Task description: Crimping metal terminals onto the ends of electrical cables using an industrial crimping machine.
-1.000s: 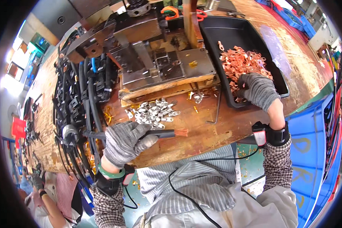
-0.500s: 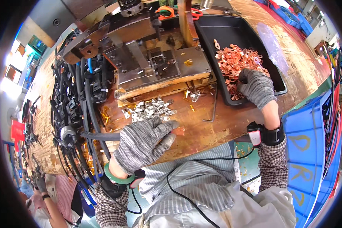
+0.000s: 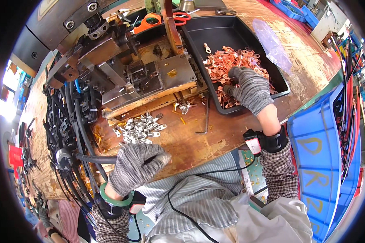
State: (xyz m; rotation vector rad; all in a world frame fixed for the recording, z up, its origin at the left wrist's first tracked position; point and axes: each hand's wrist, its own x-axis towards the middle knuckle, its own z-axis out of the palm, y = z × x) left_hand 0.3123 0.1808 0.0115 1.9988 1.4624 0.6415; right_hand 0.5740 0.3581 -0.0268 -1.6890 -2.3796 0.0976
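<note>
My left hand [image 3: 138, 166], in a grey knit glove, is closed around a thick black cable [image 3: 95, 158] that comes in from the left. The cable's far end is hidden by the fingers. My right hand [image 3: 251, 89], gloved alike, reaches into a black tray [image 3: 280, 92] over a heap of copper cable lugs [image 3: 231, 60]. Its thumb and forefinger are apart, with lugs around the fingertips; no lug shows clearly gripped. Silver cable lugs [image 3: 140, 127] lie in a pile on the wooden table just beyond my left hand.
A metal press [image 3: 150, 79] stands beyond the silver lugs. Black cables [image 3: 75, 117] bundle at its left. A hex key [image 3: 207, 117] lies before the tray, orange-handled scissors [image 3: 148, 23] behind. A blue bin [image 3: 316, 150] stands at right. Another person's gloved hand [image 3: 44, 216] shows lower left.
The view has shifted, so the bench things sit further left. My right hand has moved a little deeper over the copper lugs. Bare copper strands at my left fingertips no longer show.
</note>
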